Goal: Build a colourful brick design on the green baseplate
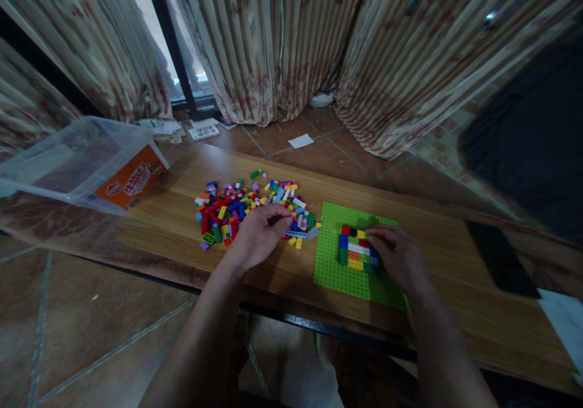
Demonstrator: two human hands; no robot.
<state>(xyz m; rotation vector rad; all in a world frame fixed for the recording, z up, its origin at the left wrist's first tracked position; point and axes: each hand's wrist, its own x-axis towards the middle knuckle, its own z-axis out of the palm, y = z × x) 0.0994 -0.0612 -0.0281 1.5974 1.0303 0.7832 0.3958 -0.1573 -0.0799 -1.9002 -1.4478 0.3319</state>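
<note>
A green studded baseplate [328, 262] lies on the wooden table, bearing a compact patch of building bricks [359, 248] in red, blue, yellow, white, green and orange. At the upper right corner of that patch, my right hand [397, 253] has its fingertips closed on a building brick, mostly covered by the fingers. To the left, a loose pile of colourful bricks [234, 204] is spread out. My left hand [259, 235] hovers over the near right part of this pile, thumb and forefinger pinched together. Whatever sits in that pinch is too small to make out.
A clear plastic bin [77, 183] with an orange label stands at the table's left end. On the right lie a dark flat phone-like slab [501, 259] and white paper [562, 317]. Beyond the table, papers [204, 130] lie on the tiled floor before long curtains [273, 50].
</note>
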